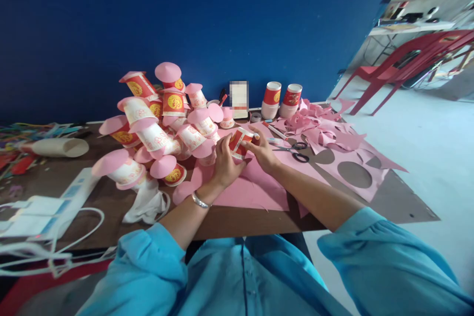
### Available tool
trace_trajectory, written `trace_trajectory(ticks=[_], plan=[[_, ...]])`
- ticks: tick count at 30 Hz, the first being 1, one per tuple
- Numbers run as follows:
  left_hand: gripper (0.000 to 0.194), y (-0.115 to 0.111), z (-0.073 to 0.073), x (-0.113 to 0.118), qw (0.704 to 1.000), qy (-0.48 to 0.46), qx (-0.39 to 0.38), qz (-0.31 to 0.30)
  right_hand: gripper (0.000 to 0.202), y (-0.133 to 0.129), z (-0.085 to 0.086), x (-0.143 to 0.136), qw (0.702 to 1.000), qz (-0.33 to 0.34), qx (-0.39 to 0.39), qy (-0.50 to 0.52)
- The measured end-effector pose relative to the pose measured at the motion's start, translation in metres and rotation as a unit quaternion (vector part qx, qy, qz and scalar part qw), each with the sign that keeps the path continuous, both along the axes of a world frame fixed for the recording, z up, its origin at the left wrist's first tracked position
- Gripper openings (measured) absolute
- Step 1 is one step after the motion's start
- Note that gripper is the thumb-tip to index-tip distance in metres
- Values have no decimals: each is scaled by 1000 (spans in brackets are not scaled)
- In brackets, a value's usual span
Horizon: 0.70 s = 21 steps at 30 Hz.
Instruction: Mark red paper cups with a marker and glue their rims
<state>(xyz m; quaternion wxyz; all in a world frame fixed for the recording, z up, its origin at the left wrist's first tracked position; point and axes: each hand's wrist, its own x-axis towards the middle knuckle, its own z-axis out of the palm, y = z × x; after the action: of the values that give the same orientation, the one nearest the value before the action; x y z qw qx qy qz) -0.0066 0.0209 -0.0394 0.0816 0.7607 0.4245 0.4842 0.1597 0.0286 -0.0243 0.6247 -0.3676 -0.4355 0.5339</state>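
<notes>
Between my two hands is a red paper cup (238, 144) with white bands, tilted above the pink paper (259, 192). My left hand (225, 163) is closed round its left side, and a silver bracelet sits at that wrist. The fingers of my right hand (263, 150) press on the cup's right side. Left of my hands rises a heap of paper cups topped with pink paper cones (172, 103), some red and gold, others white with a print. Black-handled scissors (299, 147) lie right of my right hand, near a white marker with a red end (277, 131).
Two stacks of paper cups (272, 101) stand by the blue wall (229, 19). Pink paper scraps (322, 123) and a sheet with round holes (365, 190) cover the table's right. A power strip with cables (70, 202) and a cardboard tube (61, 147) lie left. Red chairs (400, 69) stand beyond.
</notes>
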Motion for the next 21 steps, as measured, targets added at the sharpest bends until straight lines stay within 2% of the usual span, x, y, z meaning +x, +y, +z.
trace_trajectory(ticks=[2, 4, 7, 10, 12, 17, 21], plan=[[99, -1, -1, -1, 999, -29, -18, -38, 85, 2, -1, 0, 999, 8, -8, 34], [92, -1, -2, -3, 991, -83, -68, -82, 85, 2, 1, 6, 998, 20, -13, 50], [81, 0, -2, -4, 959, -165, -180, -140, 88, -2, 6, 18, 998, 41, 1, 38], [70, 0, 1, -2, 935, -186, -244, -177, 90, -6, 10, 26, 998, 53, 19, 7], [69, 0, 4, -1, 931, -190, -257, -177, 89, -8, 10, 26, 998, 54, 32, -7], [71, 2, 8, -5, 948, -162, -261, -85, 77, -6, 3, 23, 996, 83, 38, -24], [74, 3, 3, -8, 942, -167, -274, -95, 67, -6, 1, 25, 996, 79, 26, -36]])
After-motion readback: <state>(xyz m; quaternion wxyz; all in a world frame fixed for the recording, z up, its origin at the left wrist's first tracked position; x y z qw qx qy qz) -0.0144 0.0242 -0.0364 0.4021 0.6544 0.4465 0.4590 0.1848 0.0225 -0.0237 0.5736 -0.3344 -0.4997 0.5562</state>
